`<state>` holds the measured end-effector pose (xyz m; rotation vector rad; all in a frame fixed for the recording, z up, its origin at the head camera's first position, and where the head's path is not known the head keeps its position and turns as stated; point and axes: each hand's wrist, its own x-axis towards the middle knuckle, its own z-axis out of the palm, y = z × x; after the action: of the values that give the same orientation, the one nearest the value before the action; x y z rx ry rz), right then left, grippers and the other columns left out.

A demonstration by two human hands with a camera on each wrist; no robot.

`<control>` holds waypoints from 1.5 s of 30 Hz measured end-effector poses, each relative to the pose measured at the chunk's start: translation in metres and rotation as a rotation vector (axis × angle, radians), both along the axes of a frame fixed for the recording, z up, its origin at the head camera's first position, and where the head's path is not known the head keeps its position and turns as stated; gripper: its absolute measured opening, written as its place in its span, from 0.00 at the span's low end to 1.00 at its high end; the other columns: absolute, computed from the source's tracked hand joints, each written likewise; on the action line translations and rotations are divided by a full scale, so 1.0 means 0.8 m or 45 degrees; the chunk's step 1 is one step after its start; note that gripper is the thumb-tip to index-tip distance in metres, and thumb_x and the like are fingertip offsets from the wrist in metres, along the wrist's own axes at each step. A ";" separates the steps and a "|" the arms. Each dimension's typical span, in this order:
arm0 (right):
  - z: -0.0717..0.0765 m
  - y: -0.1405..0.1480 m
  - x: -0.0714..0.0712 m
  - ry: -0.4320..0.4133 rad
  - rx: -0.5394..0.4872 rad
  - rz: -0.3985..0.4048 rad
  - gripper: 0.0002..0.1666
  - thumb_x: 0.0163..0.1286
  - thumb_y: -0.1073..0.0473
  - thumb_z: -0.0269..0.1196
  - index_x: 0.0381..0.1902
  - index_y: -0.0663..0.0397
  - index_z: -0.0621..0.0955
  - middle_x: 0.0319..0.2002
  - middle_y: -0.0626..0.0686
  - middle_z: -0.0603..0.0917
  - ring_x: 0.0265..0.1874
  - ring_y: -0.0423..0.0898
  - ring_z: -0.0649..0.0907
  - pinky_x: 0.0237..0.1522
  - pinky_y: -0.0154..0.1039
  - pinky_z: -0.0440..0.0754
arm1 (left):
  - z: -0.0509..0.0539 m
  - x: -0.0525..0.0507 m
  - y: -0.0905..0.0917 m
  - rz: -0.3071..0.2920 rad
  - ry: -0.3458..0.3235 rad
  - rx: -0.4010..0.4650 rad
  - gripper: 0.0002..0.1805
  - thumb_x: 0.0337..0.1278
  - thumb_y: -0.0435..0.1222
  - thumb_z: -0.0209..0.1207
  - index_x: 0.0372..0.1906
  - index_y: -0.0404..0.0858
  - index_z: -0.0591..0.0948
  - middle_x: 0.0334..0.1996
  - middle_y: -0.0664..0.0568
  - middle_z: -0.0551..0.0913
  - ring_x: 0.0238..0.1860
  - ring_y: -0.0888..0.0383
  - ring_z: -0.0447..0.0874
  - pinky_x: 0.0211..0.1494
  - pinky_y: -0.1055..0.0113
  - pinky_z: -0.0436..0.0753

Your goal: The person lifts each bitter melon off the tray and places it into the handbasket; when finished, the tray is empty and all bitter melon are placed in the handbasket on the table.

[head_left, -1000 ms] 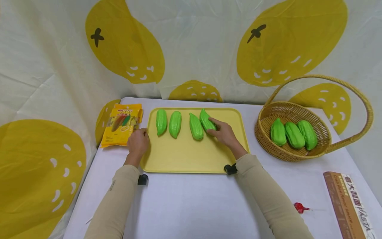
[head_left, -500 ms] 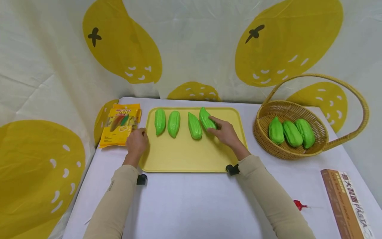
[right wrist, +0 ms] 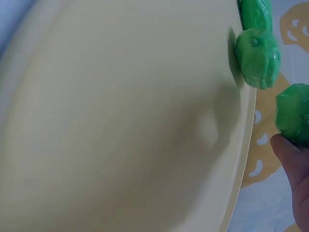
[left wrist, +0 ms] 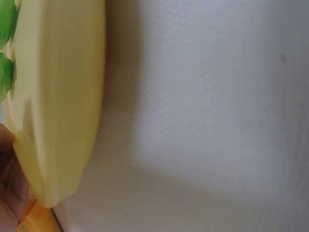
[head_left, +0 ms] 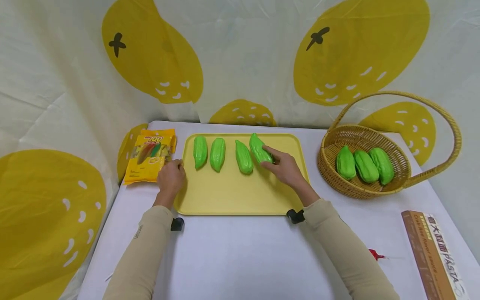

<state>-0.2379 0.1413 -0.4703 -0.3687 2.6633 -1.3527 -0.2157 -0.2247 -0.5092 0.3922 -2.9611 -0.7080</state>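
In the head view my right hand (head_left: 288,170) holds a green bitter melon (head_left: 258,146) by its lower right end, thumb and fingers on either side of it. The right wrist view shows the thumb against this melon's end (right wrist: 292,116). Three more bitter melons lie on the yellow tray (head_left: 236,196): one close to its left (head_left: 244,158), and two further left, a middle one (head_left: 217,155) and an outer one (head_left: 200,152). My left hand (head_left: 170,178) pinches the tray's left rim; in the left wrist view its fingers (left wrist: 7,139) meet the tray edge.
A wicker basket (head_left: 337,189) with a tall handle stands right of the tray, three bitter melons (head_left: 365,166) inside. Beyond my left hand lies a yellow candy bag (head_left: 148,160). A pasta box (head_left: 431,250) and a red lollipop (head_left: 375,254) lie at the front right.
The view has shifted slightly. My right wrist has moved a little to the right, and the held melon sits slightly further from its neighbour. My left hand stays at the tray rim.
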 end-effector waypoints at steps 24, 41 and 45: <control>0.036 0.036 0.029 -0.002 -0.088 -0.060 0.38 0.72 0.48 0.66 0.77 0.41 0.68 0.74 0.59 0.71 0.65 0.55 0.79 0.58 0.43 0.82 | 0.004 0.000 0.002 -0.010 -0.041 0.002 0.21 0.76 0.35 0.47 0.64 0.36 0.80 0.59 0.36 0.84 0.55 0.34 0.84 0.56 0.40 0.81; 0.049 0.074 0.053 -0.005 -0.194 -0.139 0.39 0.72 0.49 0.66 0.77 0.42 0.67 0.76 0.60 0.67 0.68 0.58 0.78 0.49 0.17 0.76 | 0.004 0.002 0.001 -0.004 -0.050 0.008 0.21 0.76 0.36 0.47 0.65 0.36 0.80 0.59 0.36 0.84 0.56 0.34 0.83 0.56 0.40 0.80; 0.051 0.083 0.058 0.009 -0.232 -0.159 0.39 0.72 0.51 0.66 0.77 0.44 0.67 0.76 0.59 0.68 0.67 0.59 0.78 0.48 0.15 0.76 | 0.004 0.001 0.001 -0.005 -0.055 0.007 0.21 0.76 0.36 0.47 0.65 0.37 0.80 0.59 0.37 0.84 0.55 0.35 0.83 0.55 0.41 0.81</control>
<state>-0.1918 0.2074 -0.4299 -0.2291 2.6150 -1.6395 -0.2151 -0.2236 -0.5059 0.4074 -3.0015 -0.7177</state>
